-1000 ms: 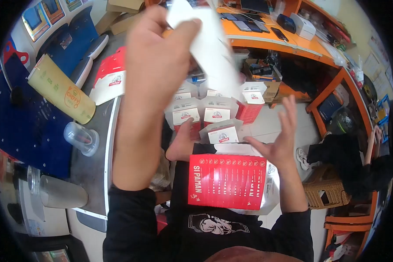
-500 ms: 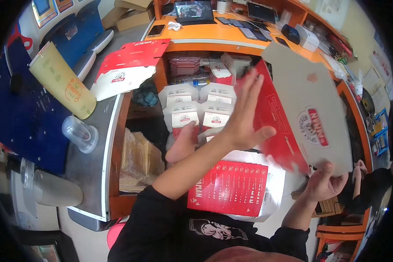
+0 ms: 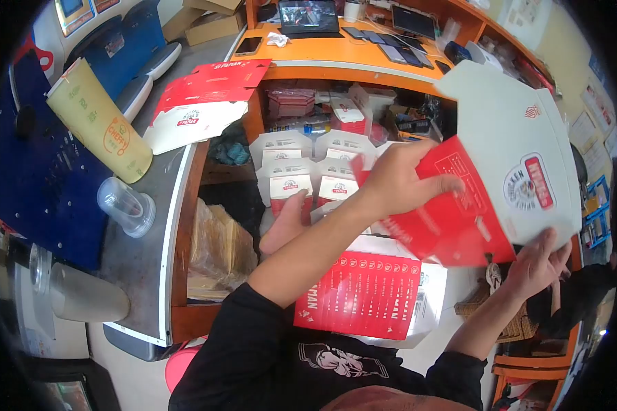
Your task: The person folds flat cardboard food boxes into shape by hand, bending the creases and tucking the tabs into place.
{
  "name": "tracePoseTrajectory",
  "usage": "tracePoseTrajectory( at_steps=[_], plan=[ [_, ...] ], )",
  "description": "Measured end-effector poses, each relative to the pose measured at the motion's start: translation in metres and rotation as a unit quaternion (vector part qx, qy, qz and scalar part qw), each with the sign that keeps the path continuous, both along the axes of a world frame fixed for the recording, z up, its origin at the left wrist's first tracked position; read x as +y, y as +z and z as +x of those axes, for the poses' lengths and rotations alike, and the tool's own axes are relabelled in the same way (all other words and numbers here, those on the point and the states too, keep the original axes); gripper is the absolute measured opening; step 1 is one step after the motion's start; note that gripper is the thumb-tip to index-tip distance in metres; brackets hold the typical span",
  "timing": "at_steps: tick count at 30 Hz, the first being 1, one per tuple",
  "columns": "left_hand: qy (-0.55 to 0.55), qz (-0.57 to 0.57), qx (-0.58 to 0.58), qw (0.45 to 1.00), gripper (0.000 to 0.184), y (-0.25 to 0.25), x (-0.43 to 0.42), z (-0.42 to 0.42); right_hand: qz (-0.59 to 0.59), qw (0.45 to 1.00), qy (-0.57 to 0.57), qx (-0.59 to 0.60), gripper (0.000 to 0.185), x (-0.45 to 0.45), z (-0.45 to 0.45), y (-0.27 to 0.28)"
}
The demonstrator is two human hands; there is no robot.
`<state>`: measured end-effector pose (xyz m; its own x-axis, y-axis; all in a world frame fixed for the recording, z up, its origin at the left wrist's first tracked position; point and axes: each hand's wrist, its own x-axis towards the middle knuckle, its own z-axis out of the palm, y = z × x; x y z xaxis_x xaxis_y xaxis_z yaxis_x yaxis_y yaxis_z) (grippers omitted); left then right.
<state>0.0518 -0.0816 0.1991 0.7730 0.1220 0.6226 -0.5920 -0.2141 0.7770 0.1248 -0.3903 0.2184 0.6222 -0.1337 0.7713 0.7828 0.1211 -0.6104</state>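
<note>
Raised in front of me at the right is a red and white cardboard food box (image 3: 528, 157), partly flattened and printed with a round chicken logo. My left hand (image 3: 411, 181) is closed on its red side, thumb lying across the near face; its other fingers are partly hidden. At the lower corner of the white panel, my right hand (image 3: 540, 266) pinches the edge between thumb and fingers. On my lap, below the raised box, lies a fanned stack of red flat boxes (image 3: 356, 294) with white panels underneath.
Several formed white and red boxes (image 3: 337, 186) stand under the orange desk (image 3: 295, 48), near my foot (image 3: 286, 225). On the left grey counter (image 3: 144, 281) are more flat boxes (image 3: 199, 113), a yellow cup stack (image 3: 99, 120) and clear plastic cups (image 3: 125, 207). Another person's arm shows at far right.
My left hand has gone from flat and spread to closed on the red side. The cardboard box and my right hand have moved right, and the white panel has tilted.
</note>
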Motion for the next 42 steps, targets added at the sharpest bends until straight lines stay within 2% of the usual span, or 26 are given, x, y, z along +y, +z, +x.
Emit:
tracePoseTrajectory(
  at_steps=[2,3,5,6,7,8,10,11,14,15,17,18,20,21,25,27,29,32,33,34,35,37,39,40,41,42],
  plan=[
    [0.007,-0.021,0.008,1.0,0.031,0.0,-0.002,-0.001,-0.109,0.987,-0.104,0.056,0.036,0.004,0.004,0.015],
    [0.05,0.001,-0.013,0.999,0.027,0.003,-0.005,-0.004,-0.112,0.989,-0.094,0.03,0.048,0.013,0.009,0.014],
    [0.136,0.044,-0.057,0.988,0.02,0.014,-0.013,-0.012,-0.122,0.975,-0.179,0.057,0.06,0.038,-0.001,0.008],
    [0.138,0.029,-0.076,0.987,0.021,0.017,-0.018,-0.013,-0.127,0.965,-0.221,0.069,0.066,0.048,-0.007,0.004],
    [0.141,0.013,-0.096,0.985,0.022,0.018,-0.025,-0.012,-0.154,0.97,-0.169,0.077,0.086,0.05,-0.013,-0.007],
    [0.143,-0.001,-0.115,0.983,0.024,0.019,-0.031,-0.013,-0.155,0.98,-0.111,0.058,0.09,0.058,-0.017,-0.017],
    [-0.01,-0.068,-0.061,0.996,0.027,0.019,-0.042,-0.02,-0.153,0.988,0.007,0.022,0.097,0.073,-0.026,-0.034],
    [-0.087,-0.102,-0.032,0.99,0.03,0.019,-0.046,-0.022,-0.132,0.986,0.078,0.062,0.104,0.069,-0.025,-0.037],
    [-0.118,-0.202,-0.052,0.971,0.041,0.021,-0.054,-0.022,-0.02,0.942,0.289,0.169,0.104,0.061,-0.017,-0.042],
    [-0.046,-0.125,-0.021,0.991,0.046,0.023,-0.048,-0.023,-0.004,0.958,0.242,0.154,0.089,0.064,-0.019,-0.042],
    [0.098,0.03,0.041,0.994,0.056,0.027,-0.033,-0.026,-0.017,0.96,0.209,0.184,0.072,0.055,-0.022,-0.043],
    [0.217,0.087,0.026,0.972,0.058,0.023,-0.037,-0.025,-0.022,0.961,0.192,0.198,0.064,0.051,-0.024,-0.041],
    [0.44,0.197,-0.005,0.876,0.064,0.003,-0.05,-0.024,0.008,0.971,0.147,0.188,0.05,0.062,-0.031,-0.032],
    [0.385,0.18,-0.022,0.905,0.071,-0.007,-0.049,-0.027,0.024,0.975,0.124,0.183,0.043,0.065,-0.033,-0.028],
    [0.352,0.188,0.043,0.916,0.067,-0.056,-0.048,-0.028,0.091,0.951,0.187,0.227,0.041,0.054,-0.024,-0.029],
    [0.152,0.071,0.104,0.98,0.066,-0.058,-0.034,-0.028,0.106,0.941,0.225,0.23,0.044,0.056,-0.026,-0.036],
    [-0.049,-0.08,0.111,0.989,0.059,-0.062,-0.027,-0.025,0.1,0.939,0.237,0.227,0.048,0.055,-0.021,-0.042],
    [-0.303,-0.141,0.261,0.906,0.048,-0.047,-0.013,-0.041,0.041,0.948,0.204,0.239,0.056,0.042,-0.008,-0.049],
    [-0.283,-0.15,0.212,0.923,0.04,-0.051,-0.022,-0.044,0.012,0.948,0.191,0.254,0.06,0.041,-0.006,-0.047],
    [-0.245,-0.122,0.206,0.94,0.039,-0.054,-0.023,-0.041,-0.017,0.946,0.178,0.27,0.064,0.04,-0.005,-0.046],
    [-0.207,-0.094,0.199,0.953,0.039,-0.06,-0.024,-0.036,-0.109,0.958,0.08,0.251,0.068,0.041,-0.004,-0.052],
    [-0.15,-0.069,0.193,0.967,0.039,-0.061,-0.024,-0.036,-0.285,0.93,-0.119,0.199,0.077,0.047,-0.003,-0.065],
    [-0.112,-0.076,0.193,0.972,0.038,-0.059,-0.026,-0.036,-0.264,0.934,-0.035,0.24,0.08,0.052,-0.019,-0.07],
    [-0.143,-0.09,0.2,0.965,0.038,-0.059,-0.026,-0.037,-0.252,0.932,0.008,0.261,0.081,0.056,-0.029,-0.073],
    [-0.174,-0.103,0.209,0.957,0.037,-0.06,-0.025,-0.037,-0.207,0.946,0.105,0.227,0.076,0.06,-0.033,-0.08],
    [-0.205,-0.116,0.217,0.947,0.037,-0.059,-0.025,-0.039,-0.145,0.939,0.176,0.256,0.073,0.06,-0.031,-0.085]
  ],
)
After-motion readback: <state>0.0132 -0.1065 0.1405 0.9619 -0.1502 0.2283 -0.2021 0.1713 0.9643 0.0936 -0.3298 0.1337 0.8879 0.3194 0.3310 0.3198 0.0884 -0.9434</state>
